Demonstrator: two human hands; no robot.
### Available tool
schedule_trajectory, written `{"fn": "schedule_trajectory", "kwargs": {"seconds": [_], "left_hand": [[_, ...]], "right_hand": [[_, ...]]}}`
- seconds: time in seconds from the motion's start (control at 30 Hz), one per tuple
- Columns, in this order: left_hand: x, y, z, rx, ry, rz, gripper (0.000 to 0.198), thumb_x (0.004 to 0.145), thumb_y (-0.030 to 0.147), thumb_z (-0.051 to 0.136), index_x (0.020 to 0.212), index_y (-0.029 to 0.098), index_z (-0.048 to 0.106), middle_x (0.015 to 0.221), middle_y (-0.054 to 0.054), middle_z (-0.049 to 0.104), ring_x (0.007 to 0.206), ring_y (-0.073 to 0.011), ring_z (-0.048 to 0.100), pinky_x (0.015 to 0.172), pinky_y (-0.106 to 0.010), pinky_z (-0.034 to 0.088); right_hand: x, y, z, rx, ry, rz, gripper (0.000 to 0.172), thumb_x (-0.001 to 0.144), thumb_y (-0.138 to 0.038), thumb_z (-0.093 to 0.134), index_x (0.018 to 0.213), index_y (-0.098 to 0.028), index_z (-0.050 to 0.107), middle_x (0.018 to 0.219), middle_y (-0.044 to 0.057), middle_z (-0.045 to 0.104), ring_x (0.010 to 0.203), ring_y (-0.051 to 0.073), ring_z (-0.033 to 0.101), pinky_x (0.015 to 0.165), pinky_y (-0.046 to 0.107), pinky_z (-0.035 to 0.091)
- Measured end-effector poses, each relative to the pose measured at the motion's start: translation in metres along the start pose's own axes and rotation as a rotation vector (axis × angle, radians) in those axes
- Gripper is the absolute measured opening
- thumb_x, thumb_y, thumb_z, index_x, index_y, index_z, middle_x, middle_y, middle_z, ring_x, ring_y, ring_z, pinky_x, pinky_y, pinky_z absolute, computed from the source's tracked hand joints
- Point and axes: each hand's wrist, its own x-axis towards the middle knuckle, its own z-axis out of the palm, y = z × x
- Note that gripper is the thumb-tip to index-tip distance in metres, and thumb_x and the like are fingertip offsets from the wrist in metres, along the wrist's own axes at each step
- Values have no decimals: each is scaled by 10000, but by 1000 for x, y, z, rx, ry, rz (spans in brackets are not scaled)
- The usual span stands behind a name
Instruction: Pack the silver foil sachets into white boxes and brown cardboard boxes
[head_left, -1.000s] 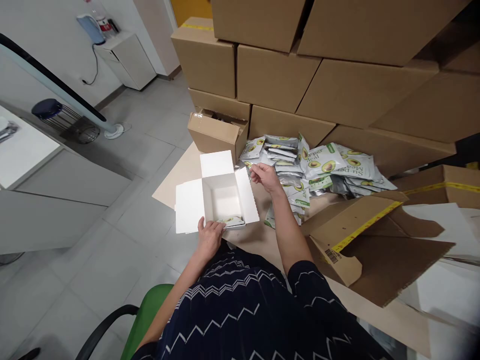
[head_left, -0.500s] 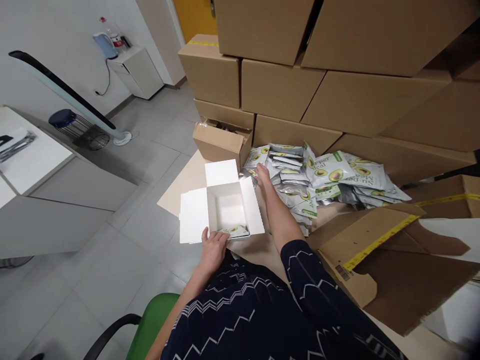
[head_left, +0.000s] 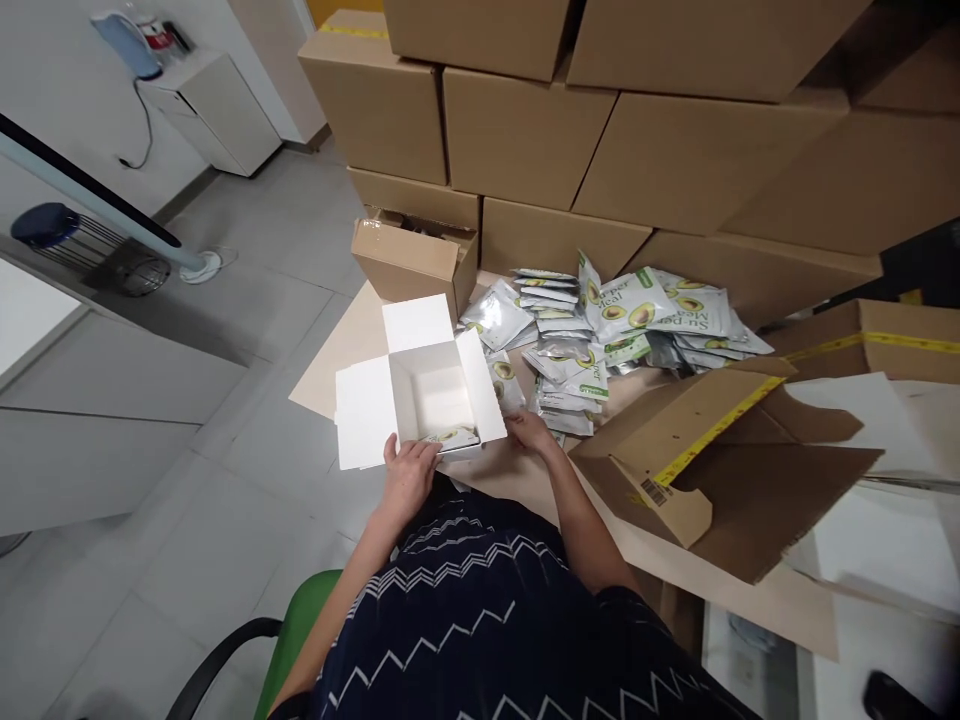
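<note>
A white carton (head_left: 439, 385) stands with its flaps spread on the table in front of me. Inside it, a pouch printed with avocados (head_left: 454, 437) lies along the near wall. My left hand (head_left: 411, 472) grips the carton's near edge, fingers hooked over the rim beside that pouch. Just right of the carton, the fingers of my right hand (head_left: 529, 430) are closed at the lower end of another avocado pouch (head_left: 506, 378); the carton flap partly hides the fingertips. Further right are stacks of similar pouches (head_left: 566, 375).
Large brown cartons (head_left: 525, 130) are stacked like a wall behind the table. A small brown box (head_left: 409, 260) stands behind the white carton. At the right lies an opened brown carton (head_left: 675, 440) with yellow tape. A green chair (head_left: 300, 630) is by my left side.
My right hand has drawn back from the pouch pile toward me, with a pouch at its fingers. My left hand stays on the carton's edge. The view has shifted right and down.
</note>
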Motion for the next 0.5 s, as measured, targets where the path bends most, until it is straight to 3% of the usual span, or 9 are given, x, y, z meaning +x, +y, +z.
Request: {"fn": "schedule_trajectory", "kwargs": {"seconds": [0.07,0.17,0.23,0.3,0.4,0.5], "left_hand": [[0,-1,-1,1,-10,4,270,989,280,440,1106,253,682,989,-74,754,973,-256,656,1138,-611,225],[1,-1,-2,10,-19,0,260,981,276,456,1099,245,686,974,-76,752,968,-260,656,1133,-619,226],[1,0,-2,15,-19,-4,254,978,271,461,1093,248,686,970,-74,753,969,-260,656,1131,-618,229],[1,1,-2,18,-16,-5,250,977,267,461,1090,251,684,978,-72,754,969,-257,655,1133,-615,228],[1,2,0,21,-6,-12,247,981,274,461,1088,252,682,991,-71,756,972,-253,656,1137,-613,229],[0,3,0,16,-2,-22,238,981,273,469,1076,249,686,976,-63,755,971,-246,658,1136,-606,243]], "right_hand": [[-3,-5,-9,-127,3,-47,199,846,-280,573,893,-169,731,770,67,724,713,198,663,681,263,470],[12,-30,-22,-389,170,-209,334,911,-324,528,1148,-148,685,1068,132,722,980,245,660,847,311,472],[32,-53,-27,-543,186,-308,481,900,-324,569,1352,-160,576,1356,170,595,1232,303,551,989,379,429],[52,-74,-27,-686,131,-377,683,839,-273,650,1487,-207,446,1570,162,370,1429,372,330,1111,490,316],[73,-96,-22,-862,4,-415,875,780,-218,701,1565,-218,316,1646,148,200,1512,400,107,1171,594,156],[78,-104,-16,-950,-31,-379,899,777,-217,701,1574,-171,288,1591,205,309,1503,384,173,1177,600,136]]}}
